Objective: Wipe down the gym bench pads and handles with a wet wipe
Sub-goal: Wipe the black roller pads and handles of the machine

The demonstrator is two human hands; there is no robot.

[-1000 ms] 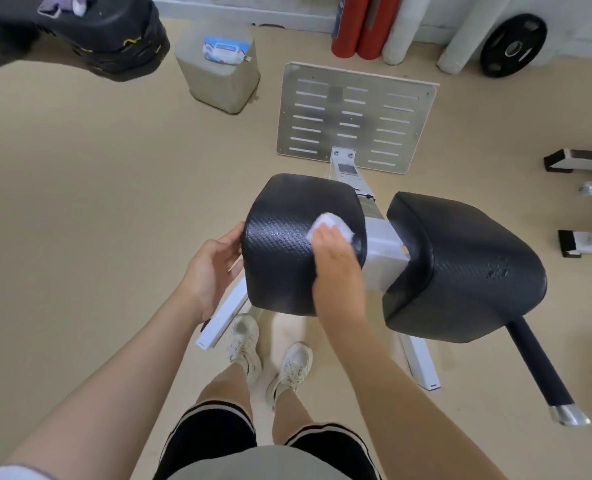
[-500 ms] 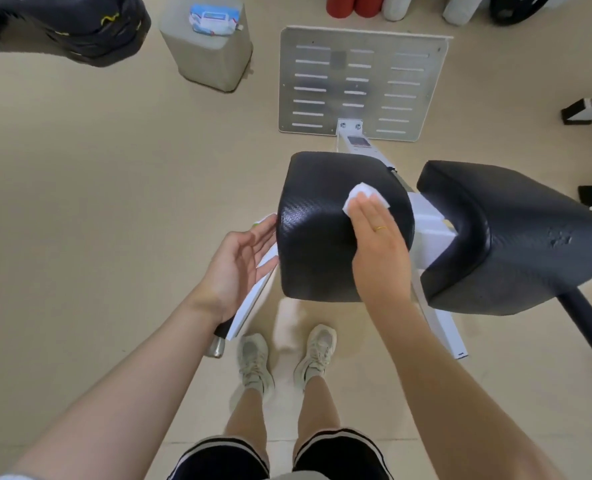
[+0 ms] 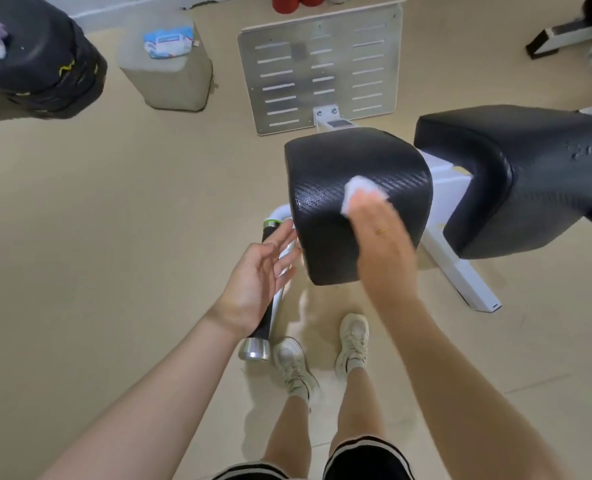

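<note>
While the left hand point(image 3: 256, 271) is hovering open-fingered beside the handle point(image 3: 270, 303), the right hand point(image 3: 381, 233) is pressing a wet wipe point(image 3: 357, 188) flat-fingered onto the left pad point(image 3: 339, 174).

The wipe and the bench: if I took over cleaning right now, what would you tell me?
Right hand: flat, pressing the wet wipe on the left pad.
Left hand: open, holding nothing, beside the left handle.
Done: can't tell how much of this pad is wiped.
Left: probably the right pad and the handles. Spare wipes pack sits on the grey block.
</note>
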